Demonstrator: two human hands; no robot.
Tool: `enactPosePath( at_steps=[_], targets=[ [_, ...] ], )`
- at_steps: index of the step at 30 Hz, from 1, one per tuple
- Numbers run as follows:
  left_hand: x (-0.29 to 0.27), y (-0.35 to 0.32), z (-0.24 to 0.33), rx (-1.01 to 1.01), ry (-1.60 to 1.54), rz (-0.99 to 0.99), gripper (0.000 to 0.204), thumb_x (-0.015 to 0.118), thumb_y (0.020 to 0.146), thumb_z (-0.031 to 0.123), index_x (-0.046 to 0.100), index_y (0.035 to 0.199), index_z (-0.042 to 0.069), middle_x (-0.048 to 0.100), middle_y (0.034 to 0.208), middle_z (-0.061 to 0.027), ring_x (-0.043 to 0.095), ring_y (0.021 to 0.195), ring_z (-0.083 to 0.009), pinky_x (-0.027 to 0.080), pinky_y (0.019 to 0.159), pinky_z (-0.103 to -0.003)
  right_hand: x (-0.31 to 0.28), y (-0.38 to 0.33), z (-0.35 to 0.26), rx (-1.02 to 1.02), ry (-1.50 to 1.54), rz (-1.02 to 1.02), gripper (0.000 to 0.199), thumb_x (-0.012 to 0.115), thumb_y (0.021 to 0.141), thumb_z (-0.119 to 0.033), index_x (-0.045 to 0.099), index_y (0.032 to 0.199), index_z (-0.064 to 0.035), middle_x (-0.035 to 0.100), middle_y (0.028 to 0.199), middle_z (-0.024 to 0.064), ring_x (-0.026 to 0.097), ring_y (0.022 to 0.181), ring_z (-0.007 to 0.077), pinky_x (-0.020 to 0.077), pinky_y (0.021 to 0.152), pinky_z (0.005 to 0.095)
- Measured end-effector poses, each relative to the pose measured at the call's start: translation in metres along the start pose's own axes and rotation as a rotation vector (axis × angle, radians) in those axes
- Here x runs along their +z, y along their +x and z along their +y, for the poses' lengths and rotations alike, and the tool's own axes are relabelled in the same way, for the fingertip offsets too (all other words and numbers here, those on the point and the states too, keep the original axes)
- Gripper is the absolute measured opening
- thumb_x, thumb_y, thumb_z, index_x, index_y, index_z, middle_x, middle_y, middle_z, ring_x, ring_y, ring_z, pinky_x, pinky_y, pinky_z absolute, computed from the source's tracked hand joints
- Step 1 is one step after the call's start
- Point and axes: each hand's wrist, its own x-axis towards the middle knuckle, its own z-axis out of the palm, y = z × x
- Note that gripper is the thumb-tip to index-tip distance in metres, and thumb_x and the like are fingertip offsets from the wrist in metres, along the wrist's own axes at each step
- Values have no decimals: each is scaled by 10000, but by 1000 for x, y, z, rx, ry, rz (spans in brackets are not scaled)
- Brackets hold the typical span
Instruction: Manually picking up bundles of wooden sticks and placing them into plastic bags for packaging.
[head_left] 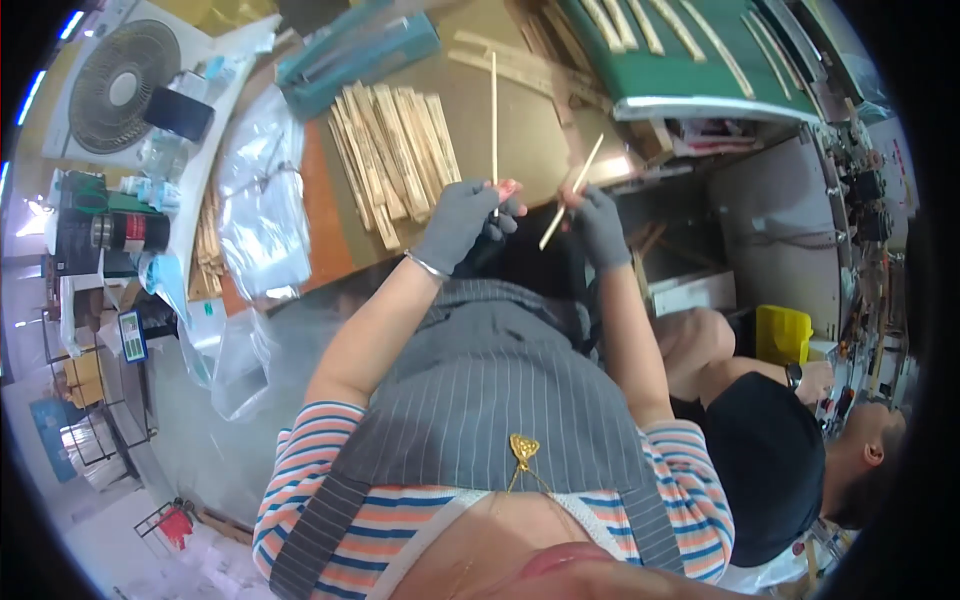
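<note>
My left hand (465,222), in a grey fingerless glove, pinches the lower end of a thin pale wooden stick (494,110) that stands nearly upright in view. My right hand (597,222), gloved the same way, grips a shorter-looking pale wooden stick (575,188) that slants from upper right to lower left. The two sticks are apart. Just beyond my left hand, a pile of rough wooden strips (395,150) lies on the brown table (325,210). Some of my fingers are hidden behind the gloves.
Clear plastic bags (262,190) lie left of the strips, with a blue box (360,60) behind them. A green conveyor belt (670,75) carries several sticks at far right. A fan (125,88) stands far left. Another person (765,450) sits to my right, near a yellow bin (783,335).
</note>
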Motion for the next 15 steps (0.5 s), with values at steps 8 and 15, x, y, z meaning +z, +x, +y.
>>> enactPosePath(
  at_steps=[8, 15],
  targets=[
    [-54, 65, 254, 502, 153, -133, 596, 528, 864, 486, 426, 1302, 95, 482, 1260, -250, 504, 1129, -334, 309, 1003, -521, 12, -17, -15, -15, 38, -1, 141, 592, 879, -179, 583, 856, -41, 544, 706, 10, 508, 535, 91, 398, 508, 218],
    [-11, 24, 64, 356, 810, -369, 366, 517, 917, 384, 623, 949, 36, 603, 807, 1, 569, 716, -83, 465, 612, -224, 43, -17, -55, -194, 191, 86, 201, 601, 876, -159, 551, 1020, -28, 575, 809, 40, 544, 638, 109, 442, 570, 233]
  ],
)
